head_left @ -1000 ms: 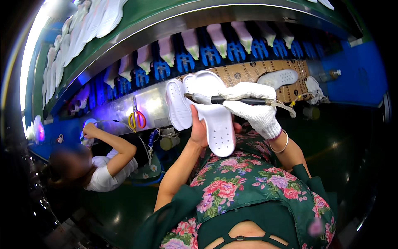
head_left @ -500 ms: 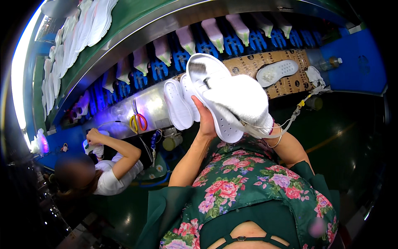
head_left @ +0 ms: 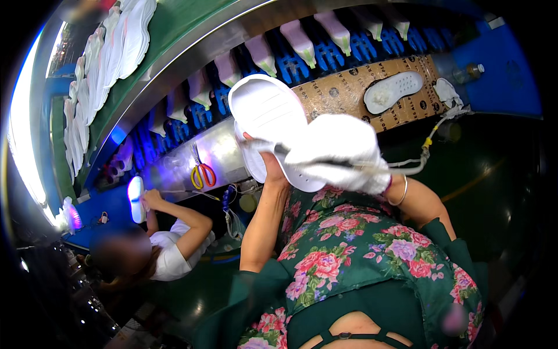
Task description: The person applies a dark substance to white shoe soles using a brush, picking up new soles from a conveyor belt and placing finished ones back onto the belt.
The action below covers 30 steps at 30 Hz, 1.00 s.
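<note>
My left hand [head_left: 273, 168] is closed around the side of a white shoe sole [head_left: 267, 104], held tilted above the bench with its hollow inside toward me. A white cloth glove covers my right hand [head_left: 343, 152], whose fingers are wrapped round a thin brush [head_left: 270, 146] that is smeared by motion. The brush head lies over the sole's middle. From the gloved hand a pale tube [head_left: 407, 168] runs off to the right. Another white sole [head_left: 253, 160] shows partly behind my left hand. On brown cardboard [head_left: 343, 87] lies a further white sole [head_left: 394, 92].
Scissors [head_left: 202, 175] with red and yellow handles lie on the metal bench [head_left: 218, 142]. Beyond stand blue racks [head_left: 328, 52] with pinkish shoe forms [head_left: 297, 42]. White soles [head_left: 136, 35] line the upper left. A co-worker's hand [head_left: 152, 199] is beside a lit sole [head_left: 136, 198]. A bottle [head_left: 474, 71] lies right.
The held sole has shifted left and turned, its inside facing me more. The brush has moved from the sole's far end to its middle. At left, the co-worker's sole is now raised.
</note>
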Motion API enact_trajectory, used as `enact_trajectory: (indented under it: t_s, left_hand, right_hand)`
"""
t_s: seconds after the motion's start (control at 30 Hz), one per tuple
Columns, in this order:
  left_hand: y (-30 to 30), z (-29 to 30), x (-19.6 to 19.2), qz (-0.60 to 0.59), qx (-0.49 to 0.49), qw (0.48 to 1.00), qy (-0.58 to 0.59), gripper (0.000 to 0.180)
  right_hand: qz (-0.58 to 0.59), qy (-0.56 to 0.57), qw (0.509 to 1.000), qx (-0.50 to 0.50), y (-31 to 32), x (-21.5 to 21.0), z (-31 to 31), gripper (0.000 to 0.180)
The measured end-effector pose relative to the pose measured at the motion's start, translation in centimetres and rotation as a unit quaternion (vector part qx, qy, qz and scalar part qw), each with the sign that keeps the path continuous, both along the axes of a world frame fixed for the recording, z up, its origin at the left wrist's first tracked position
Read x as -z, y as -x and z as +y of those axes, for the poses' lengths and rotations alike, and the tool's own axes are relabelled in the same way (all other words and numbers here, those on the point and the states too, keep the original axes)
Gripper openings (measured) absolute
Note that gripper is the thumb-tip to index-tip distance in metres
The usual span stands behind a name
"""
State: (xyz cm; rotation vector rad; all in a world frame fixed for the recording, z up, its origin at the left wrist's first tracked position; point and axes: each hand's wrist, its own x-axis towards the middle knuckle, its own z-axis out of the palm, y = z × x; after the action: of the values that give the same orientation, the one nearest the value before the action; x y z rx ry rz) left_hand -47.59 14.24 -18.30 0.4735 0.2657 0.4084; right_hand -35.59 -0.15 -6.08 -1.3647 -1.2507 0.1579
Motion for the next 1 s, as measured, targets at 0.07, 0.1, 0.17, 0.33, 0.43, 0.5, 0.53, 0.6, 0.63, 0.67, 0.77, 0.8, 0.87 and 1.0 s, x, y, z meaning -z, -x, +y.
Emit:
enact_trajectory:
  t_s: [0.07,0.1,0.17,0.33,0.43,0.5,0.53,0.6,0.63,0.67,0.77,0.8,0.87,1.0]
  left_hand:
    - [-0.1,0.6,0.1,-0.022,0.012,1.0,0.008,0.101]
    - [-0.2,1.0,0.1,-0.032,0.018,0.999,0.013,0.102]
    - [-0.5,1.4,0.1,-0.052,0.033,0.998,0.018,0.104]
    - [-0.7,3.0,0.0,-0.098,0.065,0.993,0.029,0.107]
    - [-0.9,3.7,0.1,-0.122,0.095,0.987,0.037,0.11]
    - [-1.4,3.9,0.2,-0.135,0.12,0.983,0.04,0.111]
    - [-1.3,4.3,0.1,-0.14,0.129,0.981,0.038,0.112]
    - [-1.3,5.1,-0.2,-0.151,0.15,0.977,0.031,0.114]
    - [-1.0,5.5,-0.3,-0.153,0.16,0.975,0.03,0.115]
    - [-1.3,5.8,-0.1,-0.155,0.172,0.972,0.029,0.115]
    - [-1.6,6.4,0.0,-0.151,0.169,0.974,0.029,0.118]
    - [-1.7,6.5,0.0,-0.145,0.146,0.978,0.029,0.117]
    - [-1.9,7.0,-0.5,-0.136,0.097,0.986,0.023,0.114]
    - [-2.5,7.2,-0.7,-0.142,0.098,0.985,0.026,0.114]
  right_hand:
    - [-0.022,0.031,0.997,0.069,-0.3,0.7,0.2,0.025]
    - [-0.053,0.035,0.994,0.088,-0.6,0.4,0.3,0.025]
    - [-0.129,0.027,0.99,0.051,0.3,0.6,0.0,0.029]
    - [0.019,-0.006,0.999,-0.047,0.5,0.5,-0.1,0.023]
    - [-0.111,0.029,0.991,0.061,0.2,1.5,-0.3,0.03]
    - [-0.199,0.023,0.978,0.06,1.8,2.7,-0.5,0.035]
    - [-0.121,0.021,0.991,0.053,3.2,3.3,0.4,0.031]
    - [-0.075,-0.008,0.997,-0.032,3.2,3.2,-0.5,0.03]
    - [-0.055,-0.014,0.997,-0.043,2.9,2.3,-0.2,0.029]
    - [-0.034,-0.017,0.998,-0.05,2.2,1.9,-0.2,0.028]
    - [-0.119,0.029,0.992,0.026,2.1,2.8,-0.2,0.026]
    - [-0.173,0.004,0.984,0.042,3.0,3.3,-0.1,0.027]
    - [-0.148,-0.023,0.988,0.024,4.5,3.4,0.0,0.032]
    - [-0.069,-0.011,0.997,-0.039,2.7,2.9,-0.6,0.035]
